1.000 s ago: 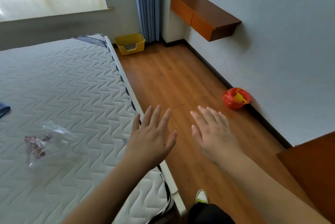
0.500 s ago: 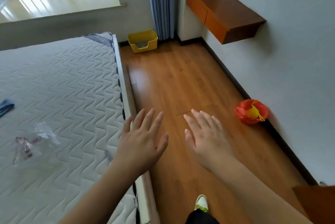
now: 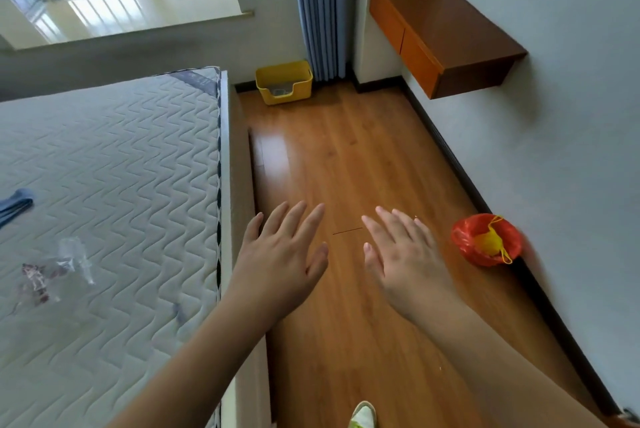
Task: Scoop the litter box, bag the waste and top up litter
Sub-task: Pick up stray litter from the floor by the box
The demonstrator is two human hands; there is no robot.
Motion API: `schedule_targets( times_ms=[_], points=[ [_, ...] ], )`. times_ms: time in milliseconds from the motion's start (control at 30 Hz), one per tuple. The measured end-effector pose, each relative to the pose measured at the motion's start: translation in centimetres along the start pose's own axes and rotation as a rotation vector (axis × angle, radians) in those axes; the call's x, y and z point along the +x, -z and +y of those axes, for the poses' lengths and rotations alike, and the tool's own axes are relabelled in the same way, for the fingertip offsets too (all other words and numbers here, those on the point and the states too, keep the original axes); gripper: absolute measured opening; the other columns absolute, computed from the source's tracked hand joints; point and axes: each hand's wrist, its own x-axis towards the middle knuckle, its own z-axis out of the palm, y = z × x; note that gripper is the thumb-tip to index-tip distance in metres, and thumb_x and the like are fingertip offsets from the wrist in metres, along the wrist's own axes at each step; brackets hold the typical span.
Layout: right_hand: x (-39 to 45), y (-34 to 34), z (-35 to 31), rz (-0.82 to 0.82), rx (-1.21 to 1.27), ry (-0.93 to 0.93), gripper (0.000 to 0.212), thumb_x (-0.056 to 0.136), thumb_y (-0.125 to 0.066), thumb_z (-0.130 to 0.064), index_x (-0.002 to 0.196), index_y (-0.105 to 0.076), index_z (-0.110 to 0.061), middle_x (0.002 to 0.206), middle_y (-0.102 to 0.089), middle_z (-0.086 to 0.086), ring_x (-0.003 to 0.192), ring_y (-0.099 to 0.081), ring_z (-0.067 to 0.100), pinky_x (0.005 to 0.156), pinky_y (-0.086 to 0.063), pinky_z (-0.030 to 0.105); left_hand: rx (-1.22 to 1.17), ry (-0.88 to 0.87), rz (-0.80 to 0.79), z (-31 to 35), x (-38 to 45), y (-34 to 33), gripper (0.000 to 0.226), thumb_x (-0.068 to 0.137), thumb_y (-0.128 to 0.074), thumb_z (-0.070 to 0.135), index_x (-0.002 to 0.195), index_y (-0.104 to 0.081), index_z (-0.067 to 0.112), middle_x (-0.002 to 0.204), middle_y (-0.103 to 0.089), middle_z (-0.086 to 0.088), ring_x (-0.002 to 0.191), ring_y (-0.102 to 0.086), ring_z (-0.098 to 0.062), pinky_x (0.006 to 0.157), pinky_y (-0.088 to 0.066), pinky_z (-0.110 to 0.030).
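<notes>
Head view. Both hands are held out palm-down over the wooden floor (image 3: 363,157), fingers straight and slightly spread, holding nothing and touching nothing. The left hand (image 3: 282,263) hovers just beside the edge of the bed (image 3: 114,164); the right hand (image 3: 403,259) is near it on the side away from the bed, the two apart with a strip of floor between them.

The yellow litter box (image 3: 284,86) stands on the floor beyond the far corner of the bed, against the wall and just beside the blue curtain (image 3: 320,8); its low front opening faces the camera, and something pale lies inside. A red plastic bag (image 3: 485,240) with a yellow object in it sits on the floor against the wall opposite the bed, near the right hand.

On the bed lie a crumpled clear bag (image 3: 57,268) with dark contents and, at the frame's left edge, a blue cloth (image 3: 15,204). A wall-mounted wooden shelf (image 3: 446,29) with drawer fronts hangs above the floor on the wall opposite the bed. A shoe tip (image 3: 363,415) shows at the bottom edge.
</notes>
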Motion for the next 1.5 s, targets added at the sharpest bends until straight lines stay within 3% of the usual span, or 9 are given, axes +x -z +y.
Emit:
schedule_targets(
  times_ms=[200, 333, 633, 733, 833, 933, 1133, 1400, 1500],
  points=[
    [2.8, 0.6, 1.1, -0.003, -0.007, 0.019, 0.053, 0.100, -0.010, -0.048, 0.151, -0.018, -0.034, 0.160, -0.015, -0.007, 0.148, -0.005, 0.013, 0.118, 0.000, 0.034, -0.033, 0.038, 0.013, -1.4, 2.2, 0.2, 0.070, 0.088, -0.007, 0.059, 0.154, -0.013, 0.035, 0.158, -0.028, 0.009, 0.147, -0.017, -0.013, 0.119, -0.017, -0.044],
    [5.8, 0.1, 0.2, -0.012, -0.026, 0.037, 0.064, 0.093, 0.003, -0.050, 0.151, -0.017, -0.033, 0.160, -0.015, -0.006, 0.147, -0.006, 0.014, 0.119, -0.001, 0.036, -0.043, 0.054, 0.023, -3.5, 4.7, 0.0, 0.069, 0.089, -0.010, 0.057, 0.153, -0.019, 0.032, 0.155, -0.033, 0.007, 0.146, -0.021, -0.013, 0.118, -0.021, -0.044],
    [19.0, 0.8, -6.3, 0.025, -0.026, 0.069, 0.053, 0.102, -0.013, -0.047, 0.152, -0.016, -0.031, 0.160, -0.014, -0.003, 0.148, -0.006, 0.017, 0.120, -0.004, 0.039, -0.050, 0.072, -0.009, -10.3, 14.3, 0.4, 0.075, 0.084, 0.003, 0.065, 0.153, -0.011, 0.036, 0.159, -0.023, 0.010, 0.148, -0.014, -0.014, 0.120, -0.016, -0.045],
    [22.9, 1.7, -7.2, 0.011, -0.061, 0.054, 0.057, 0.098, -0.003, -0.052, 0.152, -0.012, -0.034, 0.161, -0.011, -0.005, 0.148, -0.004, 0.016, 0.120, -0.003, 0.037, -0.055, 0.070, -0.049, -13.0, 17.6, 1.3, 0.067, 0.091, -0.005, 0.064, 0.152, -0.006, 0.038, 0.161, -0.016, 0.009, 0.150, -0.007, -0.018, 0.120, -0.011, -0.049],
    [26.8, 2.5, -8.3, 0.020, -0.065, 0.036, 0.077, 0.082, 0.018, -0.058, 0.151, -0.009, -0.037, 0.161, -0.008, -0.008, 0.148, -0.002, 0.015, 0.119, -0.001, 0.036, -0.023, 0.041, -0.066, -15.2, 21.7, 2.0, 0.066, 0.091, -0.006, 0.063, 0.153, -0.003, 0.038, 0.162, -0.014, 0.007, 0.151, -0.005, -0.020, 0.120, -0.008, -0.052],
    [30.6, 3.4, -8.4, 0.039, -0.053, 0.015, 0.075, 0.083, 0.018, -0.057, 0.151, -0.008, -0.038, 0.161, -0.008, -0.008, 0.148, -0.002, 0.015, 0.119, -0.002, 0.035, 0.009, -0.013, -0.060, -16.4, 25.8, 2.3, 0.063, 0.096, -0.013, 0.060, 0.153, -0.004, 0.034, 0.162, -0.017, 0.004, 0.150, -0.008, -0.021, 0.120, -0.010, -0.053],
    [38.0, 4.9, -5.3, 0.057, -0.104, -0.022, 0.083, 0.077, 0.020, -0.056, 0.151, -0.012, -0.037, 0.161, -0.011, -0.006, 0.148, -0.007, 0.016, 0.119, -0.005, 0.037, -0.002, -0.023, -0.036, -17.5, 34.1, 2.0, 0.059, 0.099, -0.013, 0.055, 0.153, -0.007, 0.033, 0.160, -0.021, 0.006, 0.149, -0.014, -0.019, 0.119, -0.016, -0.050],
    [51.0, 7.0, 1.0, 0.080, -0.073, 0.014, 0.066, 0.091, 0.000, -0.055, 0.150, -0.021, -0.036, 0.159, -0.020, -0.006, 0.147, -0.016, 0.016, 0.118, -0.010, 0.036, -0.007, -0.019, 0.019, -18.2, 47.3, 1.9, 0.069, 0.090, 0.002, 0.058, 0.152, -0.015, 0.034, 0.157, -0.029, 0.009, 0.147, -0.020, -0.016, 0.117, -0.019, -0.046],
    [56.2, 9.0, 3.1, 0.079, -0.082, 0.063, 0.064, 0.092, -0.001, -0.051, 0.150, -0.022, -0.034, 0.158, -0.022, -0.005, 0.146, -0.016, 0.016, 0.118, -0.010, 0.036, -0.005, 0.003, 0.017, -18.9, 52.3, 2.2, 0.065, 0.094, -0.005, 0.059, 0.152, -0.022, 0.034, 0.155, -0.035, 0.008, 0.146, -0.026, -0.017, 0.115, -0.023, -0.049]
  ],
)
